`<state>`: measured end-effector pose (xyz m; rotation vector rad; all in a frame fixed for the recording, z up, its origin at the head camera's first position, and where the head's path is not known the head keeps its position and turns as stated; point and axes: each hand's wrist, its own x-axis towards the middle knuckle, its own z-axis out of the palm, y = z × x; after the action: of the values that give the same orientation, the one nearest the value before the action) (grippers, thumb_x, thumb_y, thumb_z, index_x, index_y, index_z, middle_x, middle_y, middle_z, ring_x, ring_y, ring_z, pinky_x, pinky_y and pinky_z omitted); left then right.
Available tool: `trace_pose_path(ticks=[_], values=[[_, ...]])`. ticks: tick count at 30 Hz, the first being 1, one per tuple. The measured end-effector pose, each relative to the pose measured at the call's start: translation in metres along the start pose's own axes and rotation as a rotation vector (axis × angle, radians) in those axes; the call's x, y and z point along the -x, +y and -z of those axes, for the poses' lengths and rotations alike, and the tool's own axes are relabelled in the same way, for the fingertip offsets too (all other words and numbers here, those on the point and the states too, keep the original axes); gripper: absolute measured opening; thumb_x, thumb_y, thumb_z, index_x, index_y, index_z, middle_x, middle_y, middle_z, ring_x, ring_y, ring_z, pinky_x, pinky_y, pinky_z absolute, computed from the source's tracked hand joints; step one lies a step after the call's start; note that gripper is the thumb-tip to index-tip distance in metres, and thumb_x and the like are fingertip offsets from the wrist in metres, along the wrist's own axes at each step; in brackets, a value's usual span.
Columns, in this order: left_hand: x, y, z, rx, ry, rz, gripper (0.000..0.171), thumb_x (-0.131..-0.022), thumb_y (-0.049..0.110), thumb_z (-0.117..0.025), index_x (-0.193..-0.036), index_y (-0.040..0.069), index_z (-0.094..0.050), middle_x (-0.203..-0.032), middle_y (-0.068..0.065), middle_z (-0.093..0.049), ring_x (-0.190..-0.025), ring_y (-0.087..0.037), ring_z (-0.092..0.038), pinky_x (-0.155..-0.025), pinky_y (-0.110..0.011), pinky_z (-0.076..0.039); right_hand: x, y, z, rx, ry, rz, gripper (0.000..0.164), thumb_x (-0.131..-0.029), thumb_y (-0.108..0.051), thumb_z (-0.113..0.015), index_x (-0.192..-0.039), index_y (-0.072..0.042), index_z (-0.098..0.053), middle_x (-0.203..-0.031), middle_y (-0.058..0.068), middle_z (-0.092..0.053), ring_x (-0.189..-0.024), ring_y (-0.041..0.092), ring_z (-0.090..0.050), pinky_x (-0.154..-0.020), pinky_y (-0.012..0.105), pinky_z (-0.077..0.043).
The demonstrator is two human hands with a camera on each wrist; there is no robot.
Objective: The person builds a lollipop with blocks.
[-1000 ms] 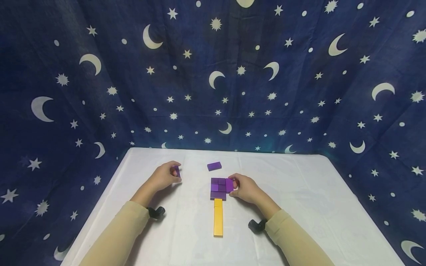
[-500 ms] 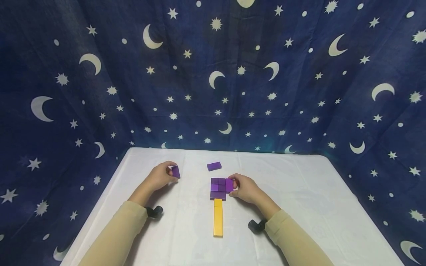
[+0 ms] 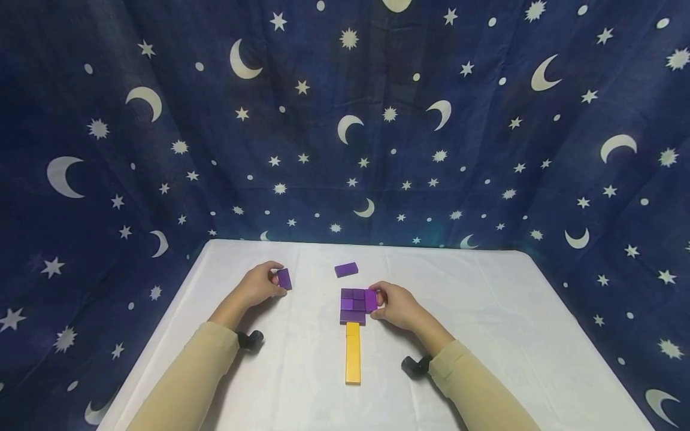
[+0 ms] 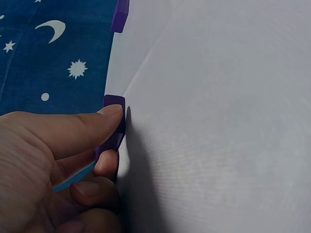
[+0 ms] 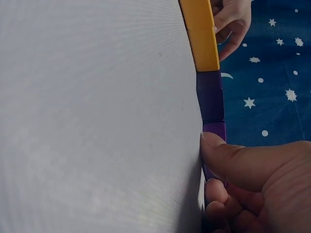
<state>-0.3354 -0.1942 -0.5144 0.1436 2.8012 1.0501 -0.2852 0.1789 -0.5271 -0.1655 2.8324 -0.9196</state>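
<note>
At the left of the table, my left hand (image 3: 260,283) pinches a purple block (image 3: 284,279) between thumb and fingers. The left wrist view shows that same block (image 4: 114,116) under the thumb. My right hand (image 3: 398,304) holds a brighter purple block (image 3: 371,301) by its right side, and this block sits against a patch of several purple blocks (image 3: 353,304). Thumb and curled fingers are on its edge in the right wrist view (image 5: 216,128). Below the patch, a column of yellow blocks (image 3: 353,356) runs toward the front of the table.
A loose purple block (image 3: 346,270) lies behind the patch. The table has a white cloth (image 3: 458,281). Dark blue fabric with moons and stars (image 3: 345,131) hangs behind and at both sides. Each wrist carries a black camera mount (image 3: 415,367).
My left hand has shifted slightly left and turned its purple block, so a broader face shows in the head view. The right hand stays in place on its block.
</note>
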Motion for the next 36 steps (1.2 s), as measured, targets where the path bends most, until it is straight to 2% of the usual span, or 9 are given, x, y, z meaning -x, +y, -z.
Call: trace_pose_path(ticks=[8,15,24,31,36], values=[[-0.002,0.0,-0.001,0.003,-0.006,-0.015,0.071,-0.08,0.017,-0.09,-0.143,0.003,-0.061,-0.1,-0.01,-0.066,-0.09,-0.024,-0.06,-0.08,-0.036,-0.049,0.0,0.001,0.0,0.006,-0.002,-0.003,0.064,-0.079,-0.014,-0.095,-0.138,-0.018,-0.068,-0.105,0.001,-0.067,-0.101,0.021,-0.06,-0.1,0.047,-0.055],[0.0,0.007,-0.002,0.036,-0.009,-0.048,0.069,-0.079,0.013,-0.091,-0.14,0.002,-0.062,-0.093,-0.006,-0.063,-0.081,-0.02,-0.059,-0.073,-0.032,-0.048,0.0,-0.001,0.001,0.004,0.001,-0.005,0.064,-0.08,-0.014,-0.095,-0.138,-0.018,-0.069,-0.109,0.002,-0.069,-0.103,0.021,-0.061,-0.104,0.05,-0.055],[0.003,0.016,-0.011,0.069,-0.03,-0.086,0.069,-0.079,0.009,-0.091,-0.141,0.003,-0.062,-0.092,-0.005,-0.063,-0.075,-0.019,-0.06,-0.069,-0.031,-0.05,0.002,-0.001,0.001,0.007,0.003,0.008,0.064,-0.079,-0.014,-0.095,-0.138,-0.018,-0.069,-0.107,0.001,-0.069,-0.102,0.021,-0.061,-0.102,0.049,-0.055],[0.006,0.026,-0.019,0.07,-0.049,-0.083,0.068,-0.08,0.009,-0.091,-0.141,0.005,-0.062,-0.092,-0.004,-0.063,-0.073,-0.018,-0.061,-0.067,-0.03,-0.052,0.002,-0.002,0.001,0.002,0.0,0.005,0.063,-0.08,-0.014,-0.095,-0.137,-0.018,-0.069,-0.107,0.001,-0.069,-0.102,0.021,-0.061,-0.103,0.049,-0.055],[0.008,0.032,-0.026,0.059,-0.061,-0.1,0.066,-0.08,0.01,-0.092,-0.139,0.007,-0.065,-0.091,-0.003,-0.062,-0.079,-0.018,-0.059,-0.072,-0.031,-0.05,0.002,-0.001,0.001,0.004,-0.001,0.0,0.064,-0.08,-0.014,-0.094,-0.138,-0.018,-0.068,-0.107,0.001,-0.069,-0.102,0.021,-0.061,-0.103,0.049,-0.055]])
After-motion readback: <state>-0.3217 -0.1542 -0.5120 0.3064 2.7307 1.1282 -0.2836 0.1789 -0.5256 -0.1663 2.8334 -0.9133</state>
